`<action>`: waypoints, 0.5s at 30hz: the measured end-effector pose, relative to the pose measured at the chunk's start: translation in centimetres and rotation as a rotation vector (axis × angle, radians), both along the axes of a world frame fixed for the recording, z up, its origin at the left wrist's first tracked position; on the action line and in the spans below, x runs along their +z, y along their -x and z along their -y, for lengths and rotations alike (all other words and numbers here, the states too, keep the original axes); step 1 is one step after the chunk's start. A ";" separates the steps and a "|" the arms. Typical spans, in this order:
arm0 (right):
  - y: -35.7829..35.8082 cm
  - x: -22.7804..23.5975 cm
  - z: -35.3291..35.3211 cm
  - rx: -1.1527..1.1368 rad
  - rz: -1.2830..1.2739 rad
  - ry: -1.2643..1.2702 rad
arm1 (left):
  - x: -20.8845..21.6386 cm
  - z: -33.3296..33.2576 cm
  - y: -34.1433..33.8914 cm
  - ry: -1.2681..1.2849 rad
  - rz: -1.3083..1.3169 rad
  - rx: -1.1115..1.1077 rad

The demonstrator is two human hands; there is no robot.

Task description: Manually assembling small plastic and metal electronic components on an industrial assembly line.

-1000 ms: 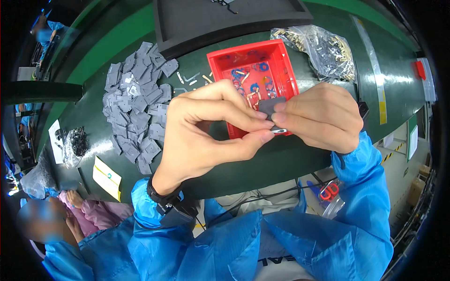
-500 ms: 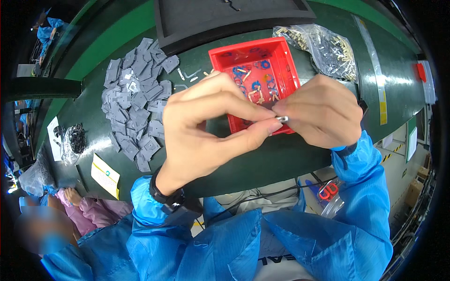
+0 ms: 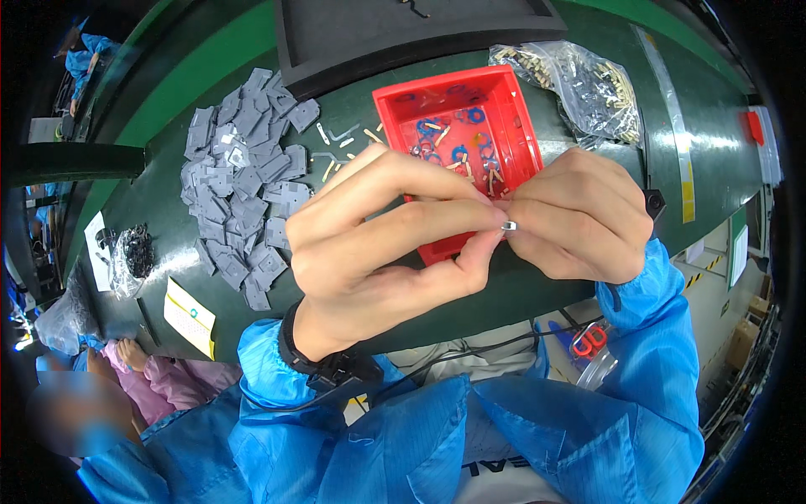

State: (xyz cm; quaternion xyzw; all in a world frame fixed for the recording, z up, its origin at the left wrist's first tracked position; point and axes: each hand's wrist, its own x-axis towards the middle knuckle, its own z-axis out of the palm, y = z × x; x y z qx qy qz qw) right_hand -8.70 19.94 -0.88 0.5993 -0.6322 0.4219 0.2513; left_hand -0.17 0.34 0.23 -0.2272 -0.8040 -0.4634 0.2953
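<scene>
Metal piece (image 3: 509, 226), small, shiny and seemingly squared at its end, shows where two sets of fingertips meet, over the near side of the red bin (image 3: 441, 82). From my remote feed I see the left hand (image 3: 361, 239) pinching it between thumb and forefinger, the other fingers curved alongside. The right hand (image 3: 583, 218) is bunched, thumb and fingers pressed together at the piece's other side; they cover so much that I cannot tell what else they grip. Beneath the hands I make out the bin's smooth plastic walls, with glossy blue rings (image 3: 476, 116) and slim brass-coloured strips (image 3: 443, 134) scattered on its floor. To the left I have a loose heap of matte grey plates (image 3: 243, 185), thin and flat, overlapping on the dark green tabletop (image 3: 537, 294). Right of the bin lies a crinkled clear bag (image 3: 588, 88) of brass-coloured and dark parts; beyond, a black tray (image 3: 420, 42) with a thick raised edge.
</scene>
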 end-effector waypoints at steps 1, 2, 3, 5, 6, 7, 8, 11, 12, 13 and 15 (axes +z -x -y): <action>0.0 0.0 0.0 0.008 0.015 -0.008 | -0.1 0.0 0.1 -0.001 0.002 0.000; 0.0 0.0 -0.1 0.015 0.030 -0.015 | -0.2 0.1 0.2 0.004 -0.016 -0.004; 0.0 0.0 0.0 0.016 0.032 -0.015 | -0.3 0.1 0.2 0.009 -0.034 -0.007; 0.0 0.0 0.0 0.018 0.055 -0.030 | -0.5 0.1 0.2 0.020 -0.054 0.005; -0.1 0.1 0.0 0.018 0.056 -0.030 | -0.5 0.1 0.2 0.030 -0.075 0.016; -0.1 0.2 0.0 0.023 0.070 -0.048 | -0.5 0.1 0.2 0.030 -0.075 0.016; -0.2 0.2 -0.1 0.028 0.084 -0.065 | -0.5 0.1 0.2 0.052 -0.096 0.022; -0.1 0.1 0.1 0.052 0.138 -0.064 | -0.4 0.2 0.2 0.092 -0.136 0.036; -0.1 0.0 0.2 0.052 0.138 -0.064 | -0.4 0.2 0.2 0.112 -0.155 0.044; -0.1 -0.1 0.3 0.045 0.154 -0.058 | -0.5 0.2 0.2 0.112 -0.155 0.044; -0.1 -0.1 0.4 0.037 0.169 -0.052 | -0.7 0.3 0.2 0.138 -0.181 0.061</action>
